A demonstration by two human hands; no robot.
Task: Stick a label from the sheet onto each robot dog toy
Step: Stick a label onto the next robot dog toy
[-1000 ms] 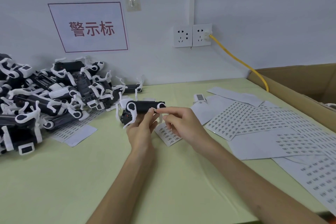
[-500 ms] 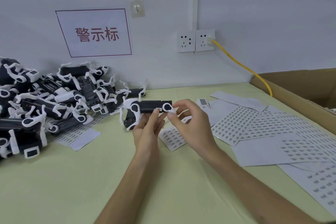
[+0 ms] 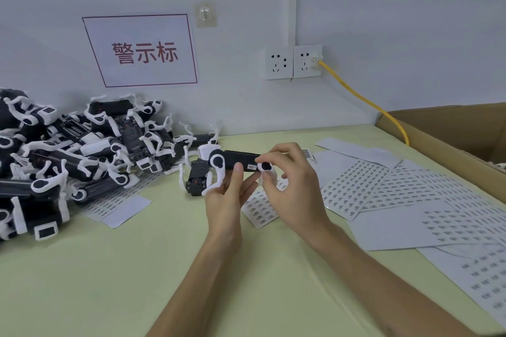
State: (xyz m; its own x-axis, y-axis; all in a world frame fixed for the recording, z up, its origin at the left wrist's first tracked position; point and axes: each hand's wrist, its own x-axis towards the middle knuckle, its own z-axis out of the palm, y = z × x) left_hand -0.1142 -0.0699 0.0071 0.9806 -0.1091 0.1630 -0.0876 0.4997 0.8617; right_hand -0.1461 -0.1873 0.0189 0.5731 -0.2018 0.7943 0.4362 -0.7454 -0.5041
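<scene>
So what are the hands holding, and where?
A robot dog toy. The left hand grips its black body from below; the right hand pinches the end by the white leg.

Found bare counter (image 3: pixel 115 282) open across the near left, wide enough for a hand. Blocked on the far left by the heaped robot dog toys (image 3: pixel 68 156), reaching the wall. Hemmed on the right by overlapping label sheets (image 3: pixel 410 200) and, behind them, the cardboard box (image 3: pixel 449 139) with yellow cable (image 3: pixel 364 101).

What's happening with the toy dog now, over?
Both hands, left and right, grip the robot dog toy. Small label on its body. Nothing blocking.
</scene>
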